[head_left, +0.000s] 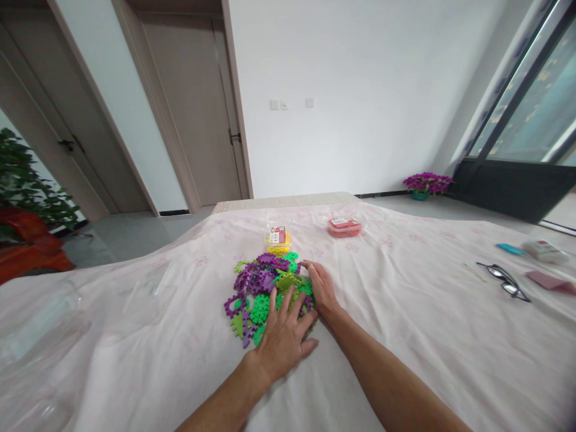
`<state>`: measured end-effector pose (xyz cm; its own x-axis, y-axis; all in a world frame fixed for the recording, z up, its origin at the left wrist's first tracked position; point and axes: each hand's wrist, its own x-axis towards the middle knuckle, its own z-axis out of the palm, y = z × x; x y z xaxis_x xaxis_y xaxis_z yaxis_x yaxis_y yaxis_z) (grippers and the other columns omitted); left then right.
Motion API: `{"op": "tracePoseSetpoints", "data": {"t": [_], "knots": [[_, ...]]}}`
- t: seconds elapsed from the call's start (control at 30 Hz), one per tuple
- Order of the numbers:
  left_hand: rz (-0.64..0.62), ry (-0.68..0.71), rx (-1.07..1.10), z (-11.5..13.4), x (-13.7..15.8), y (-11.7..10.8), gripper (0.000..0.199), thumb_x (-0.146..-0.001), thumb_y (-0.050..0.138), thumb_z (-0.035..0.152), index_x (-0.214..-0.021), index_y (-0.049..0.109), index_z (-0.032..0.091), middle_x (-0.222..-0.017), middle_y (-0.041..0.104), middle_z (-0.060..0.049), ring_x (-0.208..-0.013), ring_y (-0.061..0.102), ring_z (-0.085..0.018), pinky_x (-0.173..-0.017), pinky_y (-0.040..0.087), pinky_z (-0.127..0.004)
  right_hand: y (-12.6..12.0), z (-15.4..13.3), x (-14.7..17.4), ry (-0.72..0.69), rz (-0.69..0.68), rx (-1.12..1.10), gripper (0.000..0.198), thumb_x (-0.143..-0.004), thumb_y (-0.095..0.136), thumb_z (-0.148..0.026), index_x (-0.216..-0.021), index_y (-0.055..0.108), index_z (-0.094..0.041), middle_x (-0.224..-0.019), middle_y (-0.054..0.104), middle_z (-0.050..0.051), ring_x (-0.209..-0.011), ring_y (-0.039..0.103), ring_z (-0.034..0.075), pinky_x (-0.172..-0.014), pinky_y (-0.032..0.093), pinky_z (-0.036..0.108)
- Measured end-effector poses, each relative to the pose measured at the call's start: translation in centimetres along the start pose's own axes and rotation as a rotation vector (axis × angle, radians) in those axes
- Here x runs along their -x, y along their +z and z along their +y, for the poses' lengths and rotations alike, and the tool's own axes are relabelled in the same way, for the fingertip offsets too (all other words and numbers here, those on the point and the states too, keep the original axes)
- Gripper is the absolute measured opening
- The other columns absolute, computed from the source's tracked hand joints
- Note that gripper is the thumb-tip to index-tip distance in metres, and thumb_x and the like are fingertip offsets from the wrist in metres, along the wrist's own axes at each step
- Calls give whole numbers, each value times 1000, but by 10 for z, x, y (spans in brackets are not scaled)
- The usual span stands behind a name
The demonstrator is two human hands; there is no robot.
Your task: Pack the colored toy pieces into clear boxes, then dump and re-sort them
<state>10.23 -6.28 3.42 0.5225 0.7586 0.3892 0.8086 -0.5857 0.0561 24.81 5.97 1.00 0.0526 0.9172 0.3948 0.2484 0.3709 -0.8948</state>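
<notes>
A heap of purple and green plastic gear-shaped pieces (260,309) lies on the cloth-covered table in front of me. My left hand (285,336) rests on the near right part of the heap, fingers spread, palm down. At the heap's right edge, my right hand (321,288) lies against the pieces with its fingers stretched forward; nothing shows in its grasp. Some pieces are hidden under and between the hands. Just behind the heap stands a clear box of yellow pieces (279,240) with a label on its lid.
A clear box of red pieces (344,227) sits farther back to the right. Eyeglasses (504,281), a blue item (510,248), a dark pink item (551,281) and a clear packet (544,251) lie at far right. Transparent plastic containers (139,306) are at left on the wrinkled cloth (405,336).
</notes>
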Motion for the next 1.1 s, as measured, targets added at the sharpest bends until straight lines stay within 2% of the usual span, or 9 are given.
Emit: {"op": "tracePoseSetpoints", "data": {"t": [0.13, 0.3, 0.43, 0.53, 0.63, 0.73, 0.83, 1.0, 1.1], "knots": [[103, -98, -116, -21, -12, -1, 46, -89, 64, 44, -132, 58, 33, -155, 43, -9, -149, 27, -35, -117, 12, -72, 1, 2, 0, 3, -15, 10, 47, -96, 38, -50, -106, 73, -20, -115, 71, 8, -112, 61, 24, -105, 43, 39], [254, -293, -142, -48, -15, -10, 41, -90, 56, 15, -128, 63, 31, -154, 45, -9, -146, 33, -34, -118, 15, -69, 3, 10, -3, -34, -7, 76, 48, -97, 38, -52, -110, 71, -19, -117, 70, 9, -112, 60, 25, -104, 44, 40], [333, -518, -148, -72, -7, -9, 44, -89, 58, 19, -132, 61, 27, -155, 42, -14, -144, 36, -38, -115, 20, -70, 8, 14, -3, -104, -44, 295, 46, -99, 37, -46, -124, 65, -21, -126, 66, 12, -122, 55, 28, -110, 37, 45], [315, -666, -155, -87, -1, -6, 44, -91, 59, 30, -134, 59, 25, -154, 42, -18, -139, 42, -39, -111, 24, -72, 14, 11, 0, -118, -77, 457, 45, -98, 43, -44, -134, 58, -23, -135, 61, 14, -133, 46, 31, -115, 28, 51], [293, -746, -117, -94, 2, -1, 46, -92, 57, 36, -136, 55, 22, -151, 44, -21, -137, 45, -38, -106, 35, -67, 16, 4, 3, -145, -192, 546, 44, -97, 47, -45, -135, 59, -26, -138, 59, 13, -135, 45, 33, -115, 25, 54], [318, -691, -30, -95, 2, 6, 49, -91, 60, 32, -138, 52, 24, -150, 45, -18, -138, 45, -34, -105, 43, -56, 13, -4, 3, -209, -352, 522, 44, -94, 53, -43, -134, 60, -25, -136, 61, 12, -129, 51, 31, -111, 33, 49], [325, -580, 81, -91, -1, 13, 54, -88, 62, 25, -141, 50, 26, -152, 42, -15, -141, 42, -32, -109, 42, -53, 10, -6, 1, -241, -429, 408, 50, -87, 61, -35, -136, 59, -24, -130, 65, 9, -120, 58, 28, -106, 41, 43], [355, -457, 312, -88, -3, 7, 63, -89, 56, 17, -149, 38, 26, -159, 30, -13, -150, 27, -27, -119, 31, -49, 11, 2, -2, -231, -321, 177, 48, -81, 57, -20, -128, 64, -23, -122, 68, 7, -114, 62, 24, -104, 45, 41], [210, -351, 394, -89, 1, -7, 71, -87, 64, 26, -152, 35, 28, -162, 24, -13, -151, 24, -28, -120, 29, -49, 10, 7, -4, -136, -213, 151, 46, -80, 57, -21, -125, 66, -21, -122, 69, 8, -113, 62, 25, -103, 46, 43]]}}
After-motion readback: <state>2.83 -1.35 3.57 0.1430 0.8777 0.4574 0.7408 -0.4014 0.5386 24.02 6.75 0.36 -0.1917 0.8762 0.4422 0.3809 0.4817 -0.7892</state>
